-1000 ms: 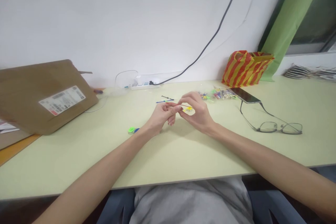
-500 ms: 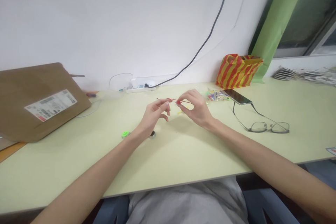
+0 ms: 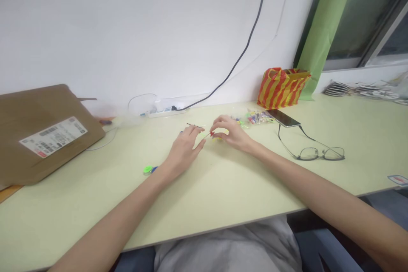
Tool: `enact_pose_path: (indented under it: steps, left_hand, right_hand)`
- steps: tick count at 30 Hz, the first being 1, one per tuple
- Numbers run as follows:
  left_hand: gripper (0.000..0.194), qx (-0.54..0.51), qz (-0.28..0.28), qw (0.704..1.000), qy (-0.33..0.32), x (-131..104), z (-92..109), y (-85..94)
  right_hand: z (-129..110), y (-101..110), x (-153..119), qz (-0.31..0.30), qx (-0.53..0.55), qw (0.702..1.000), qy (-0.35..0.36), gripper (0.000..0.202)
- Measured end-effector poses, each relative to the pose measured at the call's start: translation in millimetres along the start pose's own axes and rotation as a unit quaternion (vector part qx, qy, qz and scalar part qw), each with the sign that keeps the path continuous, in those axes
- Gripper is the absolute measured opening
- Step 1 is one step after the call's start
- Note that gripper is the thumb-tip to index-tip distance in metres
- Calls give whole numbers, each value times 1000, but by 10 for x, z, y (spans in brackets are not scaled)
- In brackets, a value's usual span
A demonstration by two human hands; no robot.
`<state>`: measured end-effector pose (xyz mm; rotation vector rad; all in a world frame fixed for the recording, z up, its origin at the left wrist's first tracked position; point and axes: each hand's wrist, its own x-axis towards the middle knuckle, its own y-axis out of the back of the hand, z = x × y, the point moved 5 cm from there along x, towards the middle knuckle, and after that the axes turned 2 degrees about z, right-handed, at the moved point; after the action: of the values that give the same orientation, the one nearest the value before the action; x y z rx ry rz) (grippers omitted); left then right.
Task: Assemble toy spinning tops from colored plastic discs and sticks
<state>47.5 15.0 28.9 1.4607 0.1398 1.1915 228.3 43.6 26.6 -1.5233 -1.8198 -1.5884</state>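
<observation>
My right hand (image 3: 228,131) pinches a small red piece (image 3: 212,134) between thumb and fingertips, above the middle of the table. From that piece a thin red strand (image 3: 206,136) slants down left towards my left thumb. My left hand (image 3: 185,146) is palm down with its fingers stretched and the thumb apart; whether the thumb touches the strand I cannot tell. Just past the left fingertips is a thin dark item (image 3: 194,125). Something small and yellow (image 3: 217,138) shows under my right fingers. Beside my left wrist sits a bright green round item (image 3: 148,170), with a blue one partly hidden.
Packets of small colourful parts (image 3: 255,117) lie behind my right hand, near a phone (image 3: 283,117) and eyeglasses (image 3: 320,153). A striped bag (image 3: 282,88) stands at the back. A cardboard package (image 3: 41,131) is on the left, and a power strip (image 3: 162,111) lies by the wall.
My left hand has turned palm down and its fingers have straightened. The red piece and strand have come lower and slightly left; the strand now slants instead of running nearly level.
</observation>
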Motion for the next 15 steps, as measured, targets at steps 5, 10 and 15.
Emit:
enact_pose_path:
  steps: [5,10,15]
  left_hand:
    - [20,2,-28,999,27,-2,-42,-41]
    - [25,-2,-40,999,29,-13,14,-59]
    - [27,-5,-93,994,56,-61,60,-106]
  right_hand:
    - [-81,-41,11,-19,56,998,-28,9]
    - [-134,12,14,-33,30,999,-18,38]
    - [-219,73,19,-32,1,999,2,58]
